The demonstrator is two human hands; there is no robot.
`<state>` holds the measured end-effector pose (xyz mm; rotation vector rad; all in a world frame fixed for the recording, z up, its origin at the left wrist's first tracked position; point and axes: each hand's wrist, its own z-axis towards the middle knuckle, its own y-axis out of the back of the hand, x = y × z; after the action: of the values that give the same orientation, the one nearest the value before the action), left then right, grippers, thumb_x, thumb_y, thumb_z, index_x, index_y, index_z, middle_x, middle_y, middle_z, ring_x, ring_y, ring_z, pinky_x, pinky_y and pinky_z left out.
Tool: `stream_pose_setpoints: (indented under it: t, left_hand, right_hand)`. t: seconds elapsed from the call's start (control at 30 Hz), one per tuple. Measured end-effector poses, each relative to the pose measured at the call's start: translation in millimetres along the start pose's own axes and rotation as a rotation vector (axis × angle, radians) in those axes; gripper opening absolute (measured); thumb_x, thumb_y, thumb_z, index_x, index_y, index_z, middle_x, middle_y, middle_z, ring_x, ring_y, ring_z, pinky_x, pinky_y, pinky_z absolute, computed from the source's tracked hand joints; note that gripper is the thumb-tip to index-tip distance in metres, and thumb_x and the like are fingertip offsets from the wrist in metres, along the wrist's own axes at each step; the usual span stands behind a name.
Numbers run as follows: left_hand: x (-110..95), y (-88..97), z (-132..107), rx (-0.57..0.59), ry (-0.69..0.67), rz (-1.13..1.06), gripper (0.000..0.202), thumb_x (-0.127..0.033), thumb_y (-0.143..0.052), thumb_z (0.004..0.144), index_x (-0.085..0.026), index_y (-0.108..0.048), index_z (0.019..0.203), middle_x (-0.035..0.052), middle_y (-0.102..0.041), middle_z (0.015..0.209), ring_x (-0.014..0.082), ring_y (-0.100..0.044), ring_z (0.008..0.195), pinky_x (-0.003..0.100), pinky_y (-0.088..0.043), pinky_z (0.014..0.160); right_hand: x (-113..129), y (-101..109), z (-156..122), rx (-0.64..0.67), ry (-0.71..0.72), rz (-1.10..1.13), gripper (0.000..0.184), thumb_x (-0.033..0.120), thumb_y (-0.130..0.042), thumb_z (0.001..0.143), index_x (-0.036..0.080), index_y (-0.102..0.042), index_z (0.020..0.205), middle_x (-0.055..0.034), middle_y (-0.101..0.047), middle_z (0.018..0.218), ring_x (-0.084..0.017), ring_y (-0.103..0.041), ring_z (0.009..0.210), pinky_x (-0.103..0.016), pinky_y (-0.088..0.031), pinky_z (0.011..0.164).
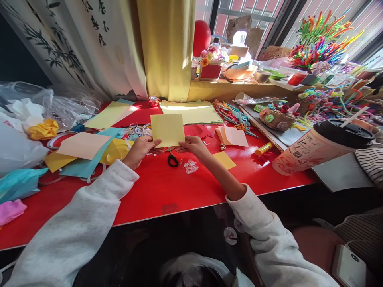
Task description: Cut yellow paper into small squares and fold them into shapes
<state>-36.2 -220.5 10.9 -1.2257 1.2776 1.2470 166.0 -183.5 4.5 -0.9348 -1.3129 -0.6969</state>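
I hold a square sheet of pale yellow paper [166, 129] upright above the red table [167, 187]. My left hand [141, 149] pinches its lower left corner. My right hand [193, 144] pinches its lower right edge. Both arms wear light grey sleeves. Black-handled scissors [172, 160] lie on the table just below the sheet, between my hands. A small scrap of white cut paper [190, 166] lies beside them.
Loose coloured sheets [86, 145] cover the table's left; a yellow stack [194, 111] lies behind, peach sheets [233, 136] and a glue stick [263, 149] to the right. A lidded drink cup [320, 147], a basket [277, 117] and pipe-cleaner crafts [320, 40] fill the right. Plastic bags [20, 131] sit at left.
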Motion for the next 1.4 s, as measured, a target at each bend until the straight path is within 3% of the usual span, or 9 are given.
stream_pose_setpoints:
  t: [0.23, 0.33, 0.53, 0.7, 0.83, 0.93, 1.07, 1.23, 1.4]
  left_hand:
    - [-3.0, 0.7, -2.8, 0.028, 0.029, 0.060, 0.035, -0.038, -0.069, 0.070, -0.009, -0.064, 0.088, 0.0080, -0.068, 0.061, 0.0169, -0.066, 0.056, 0.023, -0.054, 0.055]
    - [-1.3, 3.0, -0.5, 0.043, 0.044, 0.067, 0.036, -0.038, -0.072, 0.068, -0.010, -0.066, 0.089, 0.0081, -0.070, 0.071, 0.0167, -0.066, 0.060, 0.024, -0.054, 0.057]
    - [2.9, 4.5, 3.2, -0.120, -0.055, -0.077, 0.033, -0.033, -0.076, 0.061, -0.011, -0.069, 0.084, 0.0058, -0.071, 0.080, 0.0161, -0.065, 0.066, 0.025, -0.053, 0.062]
    - [3.2, -5.9, -0.4, -0.213, -0.043, -0.256, 0.032, -0.032, -0.078, 0.057, -0.013, -0.068, 0.081, 0.0052, -0.070, 0.085, 0.0149, -0.063, 0.072, 0.024, -0.050, 0.061]
    - [3.2, -22.1, -8.7, -0.093, -0.056, -0.294, 0.030, -0.036, -0.077, 0.059, -0.015, -0.069, 0.079, 0.0056, -0.070, 0.089, 0.0168, -0.062, 0.084, 0.024, -0.048, 0.066]
    - [2.1, -29.3, -14.2, -0.050, -0.053, -0.258, 0.027, -0.037, -0.076, 0.061, -0.014, -0.070, 0.075, 0.0061, -0.070, 0.086, 0.0165, -0.062, 0.080, 0.024, -0.047, 0.064]
    - [-3.6, -29.2, -16.5, -0.071, -0.069, -0.229, 0.023, -0.035, -0.076, 0.062, -0.014, -0.071, 0.071, 0.0049, -0.070, 0.080, 0.0138, -0.060, 0.070, 0.024, -0.046, 0.063]
    - [-9.5, -28.8, -17.2, -0.086, -0.131, -0.239, 0.026, -0.036, -0.075, 0.063, -0.013, -0.071, 0.074, 0.0059, -0.070, 0.081, 0.0170, -0.063, 0.076, 0.026, -0.048, 0.071]
    - [-9.2, -27.8, -16.1, -0.127, -0.137, -0.226, 0.021, -0.033, -0.076, 0.062, -0.013, -0.069, 0.065, 0.0040, -0.069, 0.071, 0.0164, -0.064, 0.071, 0.026, -0.050, 0.069]
  right_hand:
    - [-1.3, -1.7, 0.2, -0.021, 0.031, -0.021, 0.011, 0.014, -0.062, 0.080, 0.013, -0.053, 0.073, -0.0018, -0.064, 0.062, -0.011, -0.065, 0.057, -0.022, -0.057, 0.062]
    - [-2.0, -0.4, 1.1, -0.024, 0.027, -0.051, 0.008, 0.015, -0.062, 0.079, 0.012, -0.056, 0.075, -0.0013, -0.064, 0.061, -0.011, -0.065, 0.057, -0.020, -0.056, 0.059]
    - [-1.0, 0.8, 0.7, 0.011, 0.053, -0.031, 0.016, 0.025, -0.066, 0.076, 0.013, -0.057, 0.078, -0.0024, -0.066, 0.065, -0.009, -0.063, 0.056, -0.019, -0.055, 0.058]
    - [1.1, -13.8, -6.3, 0.198, 0.111, 0.054, 0.032, 0.038, -0.068, 0.072, 0.016, -0.056, 0.092, -0.0042, -0.066, 0.089, -0.011, -0.064, 0.066, -0.021, -0.054, 0.055]
    - [-7.2, -28.1, -8.6, 0.242, -0.015, -0.105, 0.035, 0.045, -0.068, 0.069, 0.012, -0.059, 0.078, -0.0047, -0.064, 0.072, -0.011, -0.061, 0.055, -0.020, -0.050, 0.046]
    - [-14.0, -30.1, -6.9, 0.211, -0.026, -0.124, 0.035, 0.046, -0.063, 0.073, 0.012, -0.057, 0.070, -0.0026, -0.062, 0.060, -0.009, -0.057, 0.046, -0.020, -0.046, 0.044]
    - [-12.0, -27.3, -8.0, 0.236, 0.011, -0.132, 0.034, 0.045, -0.063, 0.074, 0.011, -0.059, 0.072, -0.0011, -0.061, 0.055, -0.009, -0.055, 0.042, -0.019, -0.042, 0.041]
    - [-3.7, -28.3, -12.5, 0.243, 0.046, -0.148, 0.033, 0.044, -0.062, 0.075, 0.011, -0.060, 0.074, 0.0023, -0.054, 0.046, -0.007, -0.047, 0.037, -0.018, -0.035, 0.038]
    - [-1.7, -28.3, -14.4, 0.230, 0.061, -0.214, 0.034, 0.044, -0.061, 0.076, 0.010, -0.062, 0.078, 0.0055, -0.048, 0.041, -0.005, -0.039, 0.035, -0.018, -0.031, 0.037]
